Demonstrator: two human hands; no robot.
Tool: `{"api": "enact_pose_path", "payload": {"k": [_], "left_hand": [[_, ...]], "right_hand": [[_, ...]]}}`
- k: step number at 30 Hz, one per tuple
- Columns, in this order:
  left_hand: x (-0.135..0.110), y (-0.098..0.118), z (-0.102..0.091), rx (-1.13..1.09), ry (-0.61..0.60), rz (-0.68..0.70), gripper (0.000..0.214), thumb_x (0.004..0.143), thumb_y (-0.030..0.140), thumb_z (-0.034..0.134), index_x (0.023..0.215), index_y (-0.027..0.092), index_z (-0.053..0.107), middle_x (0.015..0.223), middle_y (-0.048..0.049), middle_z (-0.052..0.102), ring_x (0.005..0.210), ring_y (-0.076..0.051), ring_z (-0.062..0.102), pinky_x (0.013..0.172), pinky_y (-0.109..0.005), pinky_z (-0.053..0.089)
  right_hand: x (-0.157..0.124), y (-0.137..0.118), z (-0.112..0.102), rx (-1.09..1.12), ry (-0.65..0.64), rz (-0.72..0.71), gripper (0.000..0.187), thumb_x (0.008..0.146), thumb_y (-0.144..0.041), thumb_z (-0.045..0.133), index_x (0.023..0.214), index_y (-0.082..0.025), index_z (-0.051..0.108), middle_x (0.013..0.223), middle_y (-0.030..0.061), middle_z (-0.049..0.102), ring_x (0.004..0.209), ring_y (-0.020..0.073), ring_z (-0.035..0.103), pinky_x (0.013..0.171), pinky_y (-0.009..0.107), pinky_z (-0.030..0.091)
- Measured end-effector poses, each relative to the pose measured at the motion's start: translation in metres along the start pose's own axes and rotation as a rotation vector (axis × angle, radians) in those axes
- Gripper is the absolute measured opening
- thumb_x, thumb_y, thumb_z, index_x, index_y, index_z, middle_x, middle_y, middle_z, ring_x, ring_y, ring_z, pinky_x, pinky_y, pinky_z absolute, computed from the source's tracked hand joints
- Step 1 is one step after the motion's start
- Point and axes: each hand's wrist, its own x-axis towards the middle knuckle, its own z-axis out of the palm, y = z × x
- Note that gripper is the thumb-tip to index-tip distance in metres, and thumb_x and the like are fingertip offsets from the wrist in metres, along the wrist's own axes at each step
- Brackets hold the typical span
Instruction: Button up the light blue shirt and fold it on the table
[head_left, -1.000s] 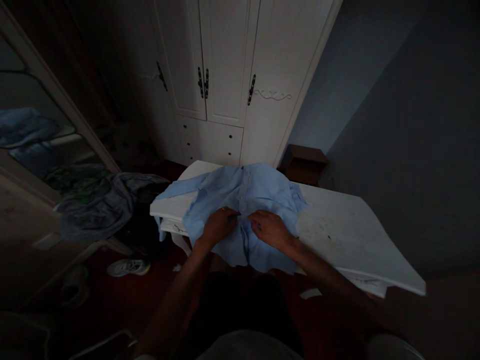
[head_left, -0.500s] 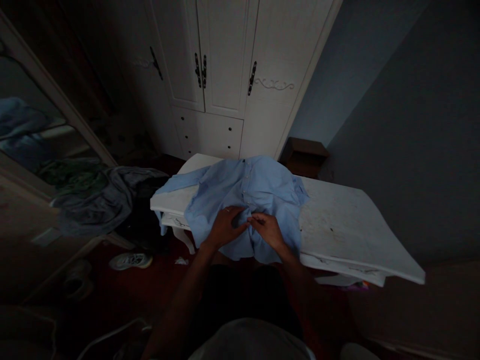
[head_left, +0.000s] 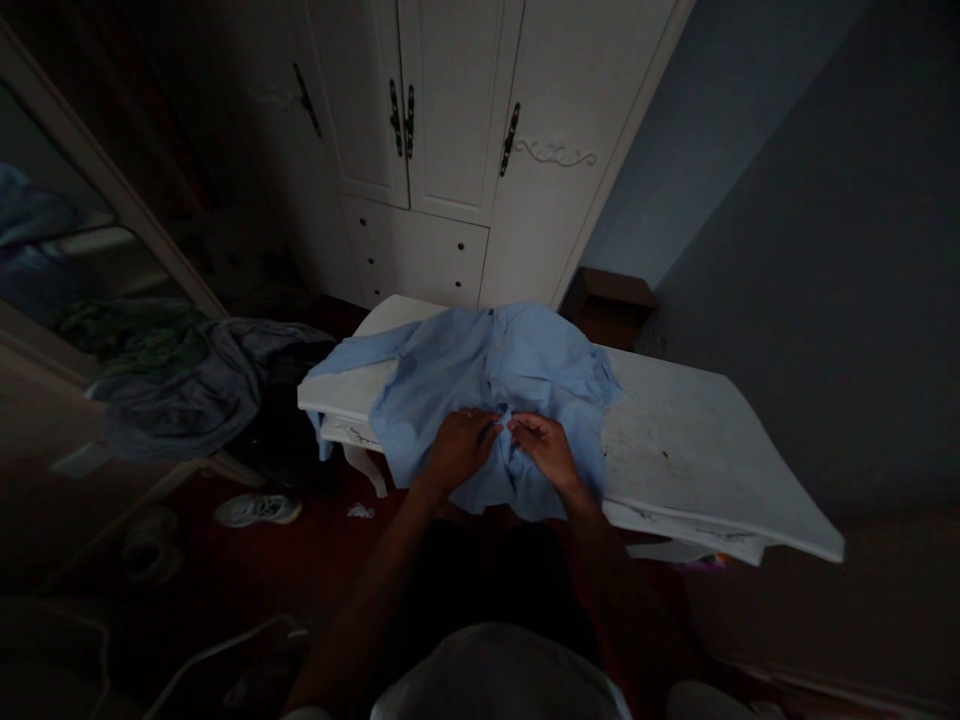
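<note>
A light blue button-up shirt [head_left: 544,350] lies front side up across a white table [head_left: 697,430]. One sleeve stretches left over the tabletop and droops past its edge; the shirt's hem hangs over the near side. My left hand [head_left: 463,440] pinches the shirt front near the button placket, fingers curled and thumb pointing right. Just right of it, my right hand [head_left: 544,440] grips the opposite front edge between thumb and fingertips. A small fold of cloth is raised between the two hands. Any button there is too small and dark to make out.
Behind the table stands a white wardrobe [head_left: 450,110] with dark handles. A brown box-like cabinet [head_left: 611,300] is by the wall. On the left are a heap of grey clothes [head_left: 187,400] and a mirror. A shoe [head_left: 259,510] rests on the red floor.
My left hand has closed its fingers onto the cloth by the placket. My right hand has shifted slightly right, and a fold now stands up between them. The view has tilted a little.
</note>
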Motion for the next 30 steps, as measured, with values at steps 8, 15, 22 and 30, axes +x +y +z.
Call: {"api": "enact_pose_path", "payload": {"k": [8, 15, 22, 30], "left_hand": [[-0.003, -0.004, 0.013, -0.063, 0.021, -0.056, 0.026, 0.097, 0.03, 0.042, 0.097, 0.019, 0.065, 0.092, -0.0079, 0.069, 0.088, -0.023, 0.062, 0.082, -0.037, 0.046], [-0.004, -0.002, 0.023, -0.159, 0.107, -0.123, 0.023, 0.097, 0.03, 0.043, 0.092, 0.02, 0.064, 0.091, -0.0059, 0.069, 0.09, -0.022, 0.062, 0.083, -0.036, 0.044], [-0.002, 0.0, 0.027, -0.154, 0.11, -0.157, 0.022, 0.096, 0.029, 0.045, 0.092, 0.02, 0.065, 0.094, -0.0035, 0.07, 0.093, -0.021, 0.062, 0.085, -0.037, 0.042], [-0.001, -0.002, 0.028, -0.131, 0.07, -0.154, 0.024, 0.096, 0.028, 0.046, 0.093, 0.019, 0.068, 0.092, -0.0032, 0.073, 0.089, -0.021, 0.065, 0.082, -0.037, 0.042]], "right_hand": [[-0.003, 0.008, -0.001, -0.091, 0.001, -0.043, 0.024, 0.081, -0.043, 0.061, 0.083, -0.021, 0.07, 0.069, 0.0006, 0.065, 0.064, 0.016, 0.059, 0.061, 0.027, 0.047], [0.002, 0.007, -0.006, -0.091, -0.017, -0.014, 0.024, 0.079, -0.042, 0.062, 0.082, -0.02, 0.071, 0.073, 0.0019, 0.067, 0.065, 0.0162, 0.06, 0.063, 0.028, 0.048], [0.005, 0.011, -0.012, -0.084, -0.037, -0.01, 0.026, 0.079, -0.043, 0.063, 0.081, -0.018, 0.071, 0.071, 0.0024, 0.068, 0.064, 0.0151, 0.06, 0.061, 0.026, 0.047], [0.009, 0.02, -0.006, -0.217, -0.012, -0.141, 0.022, 0.084, -0.038, 0.06, 0.086, -0.02, 0.072, 0.078, 0.0026, 0.072, 0.072, 0.0172, 0.065, 0.069, 0.028, 0.05]]}}
